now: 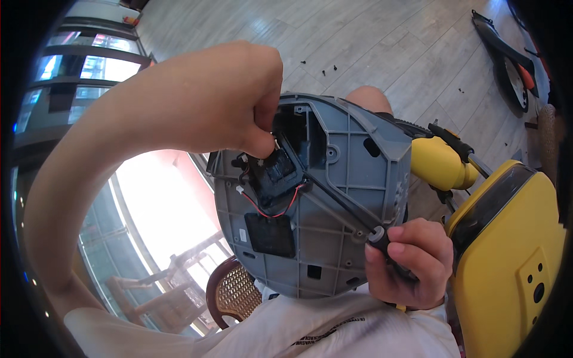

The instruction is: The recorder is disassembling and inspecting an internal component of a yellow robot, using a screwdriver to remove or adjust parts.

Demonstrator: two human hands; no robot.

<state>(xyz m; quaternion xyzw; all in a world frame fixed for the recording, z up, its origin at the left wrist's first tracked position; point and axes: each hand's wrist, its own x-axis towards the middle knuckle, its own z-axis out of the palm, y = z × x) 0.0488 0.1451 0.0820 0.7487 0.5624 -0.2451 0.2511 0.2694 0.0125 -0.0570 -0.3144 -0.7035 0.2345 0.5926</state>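
A round grey plastic ribbed housing rests on my lap with its inner side up. My left hand reaches across from the left and pinches the upper edge of a black module set in it. Its fingertips are partly hidden behind the thumb. A red and black cable with a white plug loops below the module. My right hand grips a screwdriver by its dark handle. The long shaft slants up-left across the housing, its tip at the module's right corner.
Several small dark screws lie on the grey plank floor. To the right stands a yellow and black machine part, with a yellow rounded part behind it. A woven chair is at lower left, near a bright window.
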